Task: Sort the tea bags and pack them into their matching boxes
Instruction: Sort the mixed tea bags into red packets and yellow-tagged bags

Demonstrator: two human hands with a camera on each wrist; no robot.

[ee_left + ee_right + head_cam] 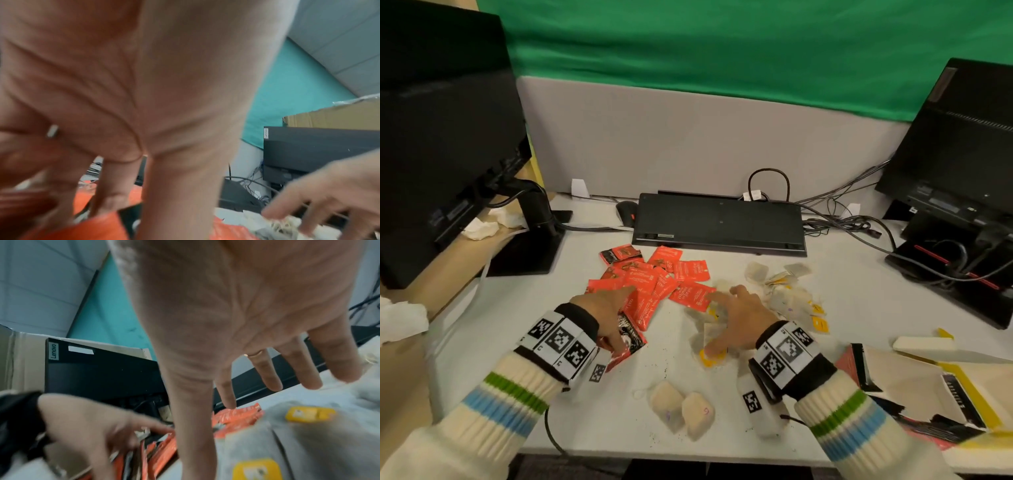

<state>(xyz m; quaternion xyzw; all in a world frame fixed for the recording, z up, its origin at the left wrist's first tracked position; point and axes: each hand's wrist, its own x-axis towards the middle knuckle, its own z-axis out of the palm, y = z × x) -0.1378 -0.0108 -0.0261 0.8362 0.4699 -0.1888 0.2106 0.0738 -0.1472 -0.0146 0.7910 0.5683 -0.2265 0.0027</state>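
Note:
A pile of red tea sachets point(654, 277) lies mid-table. My left hand point(619, 318) grips a small stack of red sachets point(630, 342) under its thumb, with the index finger stretched onto the pile. The right wrist view shows that stack point(156, 449) held edge-up in the left hand point(92, 418). My right hand point(736, 318) is spread flat over paper tea bags with yellow tags point(791, 298), its thumb on one bag point(710, 334). Its fingers point(273, 379) are straight above a yellow tag point(257, 469). Opened tea boxes point(914, 380) lie at the right front.
Two plain tea bags point(681, 409) sit near the table's front edge. An upturned black keyboard point(719, 222) and a mouse point(626, 209) lie behind the piles. Monitors stand at left point(448, 137) and right point(962, 137), with cables point(842, 219) and crumpled tissues point(482, 228).

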